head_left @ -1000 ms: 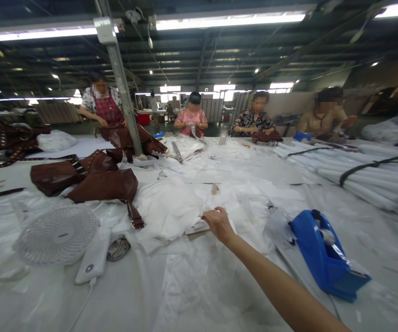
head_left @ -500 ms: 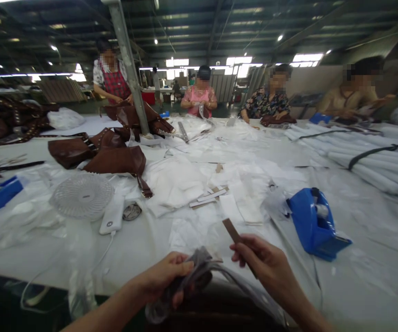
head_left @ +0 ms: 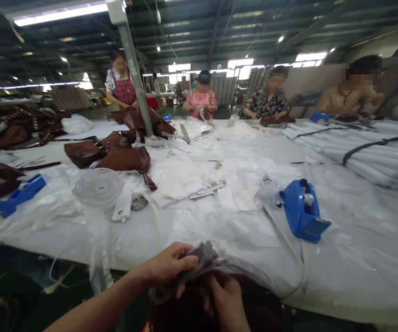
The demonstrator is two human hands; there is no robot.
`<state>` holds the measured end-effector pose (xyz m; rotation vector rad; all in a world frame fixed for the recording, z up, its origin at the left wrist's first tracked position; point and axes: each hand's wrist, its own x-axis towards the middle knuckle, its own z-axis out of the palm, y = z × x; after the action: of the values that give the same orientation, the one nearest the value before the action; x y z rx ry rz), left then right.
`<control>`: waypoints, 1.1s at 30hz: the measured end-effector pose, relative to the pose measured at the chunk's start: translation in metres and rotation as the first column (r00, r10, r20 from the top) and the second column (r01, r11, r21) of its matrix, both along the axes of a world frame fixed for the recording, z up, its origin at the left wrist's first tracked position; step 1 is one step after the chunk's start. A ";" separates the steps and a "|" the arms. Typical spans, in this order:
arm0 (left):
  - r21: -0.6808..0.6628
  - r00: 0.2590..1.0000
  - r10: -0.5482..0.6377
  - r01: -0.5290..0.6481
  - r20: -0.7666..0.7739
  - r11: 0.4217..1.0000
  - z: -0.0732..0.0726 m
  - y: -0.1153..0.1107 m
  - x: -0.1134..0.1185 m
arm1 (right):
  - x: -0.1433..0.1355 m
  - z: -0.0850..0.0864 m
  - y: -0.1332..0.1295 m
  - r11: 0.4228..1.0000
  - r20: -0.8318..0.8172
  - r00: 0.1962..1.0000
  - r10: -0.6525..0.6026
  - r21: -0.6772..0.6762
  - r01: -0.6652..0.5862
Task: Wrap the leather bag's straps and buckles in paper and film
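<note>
My left hand is closed around a bunched, clear-plastic-wrapped strap, thumb on top, at the front edge of the table. Below it, a dark brown bag rests against the table edge, close to me. Loose clear plastic runs rightward from the strap along the bag's top. My right hand reaches under the plastic at the bag's upper edge. Its fingers are bent and partly hidden in shadow, so what they hold cannot be made out.
A blue tape dispenser stands at right, another at left. A white fan lies near brown bags. White sheets and card strips cover the middle. Several people work across the table beside a metal post.
My right hand has moved down and left, from beside the strap to beneath the plastic. The brown strip it held is out of sight. The view has shifted slightly.
</note>
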<state>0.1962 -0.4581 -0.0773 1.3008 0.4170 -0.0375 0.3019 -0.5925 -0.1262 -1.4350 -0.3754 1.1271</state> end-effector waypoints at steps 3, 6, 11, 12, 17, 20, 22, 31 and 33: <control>0.067 1.000 -0.011 0.010 0.006 0.998 0.006 -0.006 -0.005 | -0.010 -0.004 0.007 0.993 -0.132 0.991 -0.024 0.111 0.039; 0.147 0.999 -0.017 0.022 -0.035 0.989 0.008 -0.008 -0.013 | -0.013 -0.013 0.003 0.979 -0.343 0.934 0.099 0.202 -0.030; 0.271 0.994 -0.001 0.032 -0.114 0.962 0.005 -0.010 -0.023 | -0.013 -0.027 -0.017 0.942 -0.604 0.739 0.300 0.310 -0.130; 0.253 0.994 0.011 0.017 -0.108 0.967 0.004 -0.010 -0.024 | -0.014 -0.027 -0.019 0.943 -0.610 0.738 0.289 0.312 -0.112; 0.187 0.997 0.063 -0.055 -0.037 0.981 -0.002 -0.012 -0.023 | -0.026 -0.028 -0.013 0.963 -0.586 0.785 0.202 0.267 -0.048; 0.196 0.993 0.114 -0.106 -0.033 0.975 -0.003 -0.013 -0.022 | -0.030 -0.034 -0.002 0.963 -0.621 0.756 0.204 0.266 -0.041; 0.167 0.986 0.154 -0.143 -0.056 0.976 -0.004 -0.011 -0.021 | -0.030 -0.039 0.004 0.960 -0.633 0.743 0.214 0.279 -0.039; -0.028 0.973 0.214 -0.217 -0.086 0.976 -0.009 -0.003 -0.021 | -0.023 -0.040 0.016 0.936 -0.453 0.852 0.263 0.332 -0.113; -0.078 0.965 0.252 -0.258 -0.077 0.963 -0.011 -0.003 -0.019 | -0.022 -0.036 0.018 0.936 -0.346 0.902 0.260 0.318 -0.148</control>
<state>0.1770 -0.4611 -0.0883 1.1536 0.6305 0.1170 0.2800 -0.5741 -0.1619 -0.9080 -0.3979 1.4313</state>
